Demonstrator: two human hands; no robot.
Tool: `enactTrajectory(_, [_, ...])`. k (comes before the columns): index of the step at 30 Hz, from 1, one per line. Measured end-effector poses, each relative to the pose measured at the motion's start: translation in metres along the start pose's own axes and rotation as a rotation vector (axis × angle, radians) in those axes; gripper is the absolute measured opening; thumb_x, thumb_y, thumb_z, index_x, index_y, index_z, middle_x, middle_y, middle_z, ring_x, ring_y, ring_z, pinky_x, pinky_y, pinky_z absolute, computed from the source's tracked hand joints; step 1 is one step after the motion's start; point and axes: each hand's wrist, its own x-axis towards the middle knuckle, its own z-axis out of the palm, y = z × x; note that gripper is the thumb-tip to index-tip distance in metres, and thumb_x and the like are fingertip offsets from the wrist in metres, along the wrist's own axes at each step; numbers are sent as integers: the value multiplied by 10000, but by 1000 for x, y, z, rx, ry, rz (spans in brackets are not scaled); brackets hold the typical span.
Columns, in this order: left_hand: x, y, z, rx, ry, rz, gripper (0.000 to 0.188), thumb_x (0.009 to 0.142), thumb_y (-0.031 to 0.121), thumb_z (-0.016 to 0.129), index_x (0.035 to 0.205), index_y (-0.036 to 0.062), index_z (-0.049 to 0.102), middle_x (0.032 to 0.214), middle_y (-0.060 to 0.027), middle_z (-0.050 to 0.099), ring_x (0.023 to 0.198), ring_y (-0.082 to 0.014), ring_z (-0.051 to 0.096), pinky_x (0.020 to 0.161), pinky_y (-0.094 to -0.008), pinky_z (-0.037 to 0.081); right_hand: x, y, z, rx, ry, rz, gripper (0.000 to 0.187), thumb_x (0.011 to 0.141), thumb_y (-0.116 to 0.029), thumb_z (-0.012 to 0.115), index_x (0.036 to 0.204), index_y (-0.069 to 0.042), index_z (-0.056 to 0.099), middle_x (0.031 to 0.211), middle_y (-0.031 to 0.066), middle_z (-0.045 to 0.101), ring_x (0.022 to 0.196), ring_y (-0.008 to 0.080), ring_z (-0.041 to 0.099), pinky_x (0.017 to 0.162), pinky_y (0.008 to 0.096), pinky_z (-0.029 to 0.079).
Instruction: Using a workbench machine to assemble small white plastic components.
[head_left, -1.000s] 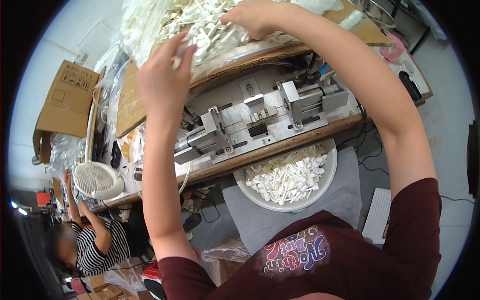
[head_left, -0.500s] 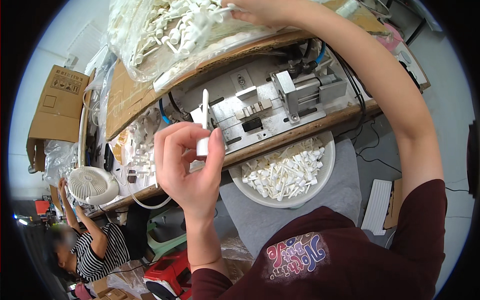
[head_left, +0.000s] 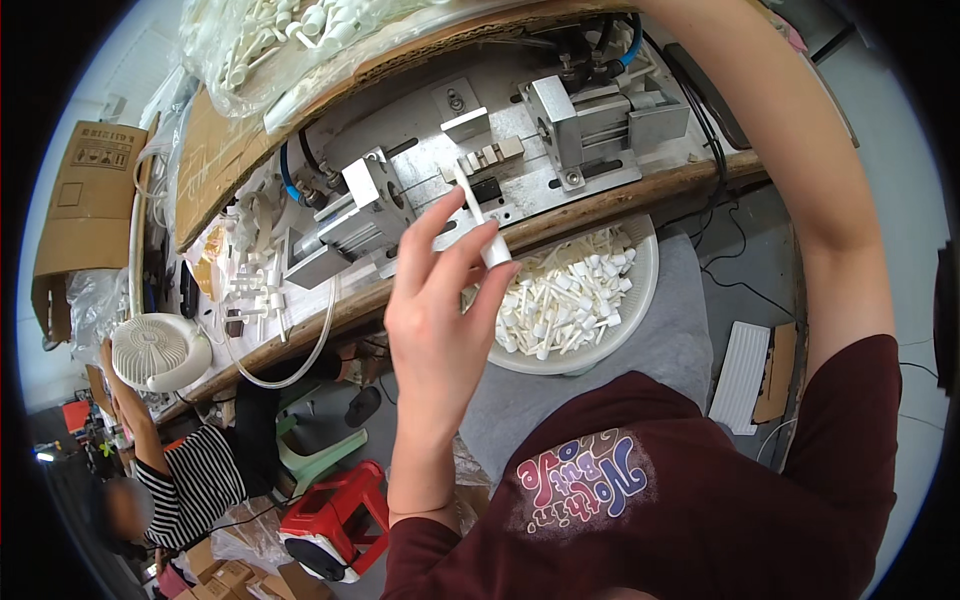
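Observation:
My left hand (head_left: 432, 315) is closed in a pinch on a white plastic stick (head_left: 474, 206) with a wider, cap-like end. The wide end sits at the fingertips, and the thin end points up and away from me. Beyond it on the bench is a metal fixture with a small slotted block (head_left: 497, 155) in its middle. Metal cylinder units flank the block, one on the left (head_left: 352, 222) and one on the right (head_left: 590, 120). My right forearm (head_left: 775, 90) reaches up past the right unit, and its hand is outside the picture.
Below the bench edge (head_left: 690, 183) a pale basket (head_left: 652, 265) of similar white pieces rests on a grey cloth (head_left: 685, 330). Cardboard (head_left: 225, 165) and a clear bag of white parts (head_left: 235, 60) lie behind the fixture. A fan (head_left: 160, 352) and a co-worker (head_left: 210, 480) are at left.
My left hand has moved right and tilted the white stick, bringing it in front of the slotted block. My right hand has left the top edge of the picture.

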Motion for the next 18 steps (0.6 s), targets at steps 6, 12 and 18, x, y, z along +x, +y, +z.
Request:
enactTrajectory(6, [4, -23, 19, 350, 28, 112, 262, 797, 63, 782, 1055, 49, 739, 1114, -49, 726, 791, -157, 722, 687, -269, 581, -23, -5, 25, 33, 594, -135, 97, 820, -37, 653, 911, -11, 639, 900, 155, 637, 820, 317, 668, 723, 394, 546])
enactTrajectory(12, [21, -33, 17, 408, -7, 169, 240, 769, 138, 811, 1001, 109, 757, 907, -23, 716, 637, -145, 675, 555, -284, 493, -38, -5, 19, 169, 1035, -269, 148, 783, 27, 676, 921, -2, 632, 873, 138, 634, 791, 322, 651, 700, 376, 533])
enactTrajectory(18, [19, -21, 22, 527, 16, 154, 248, 772, 153, 811, 1008, 99, 757, 1017, 9, 723, 621, -118, 663, 562, -266, 502, -39, -21, 27, 272, 1186, -387, 122, 800, 6, 670, 914, -7, 630, 832, 132, 622, 744, 310, 633, 651, 375, 515])
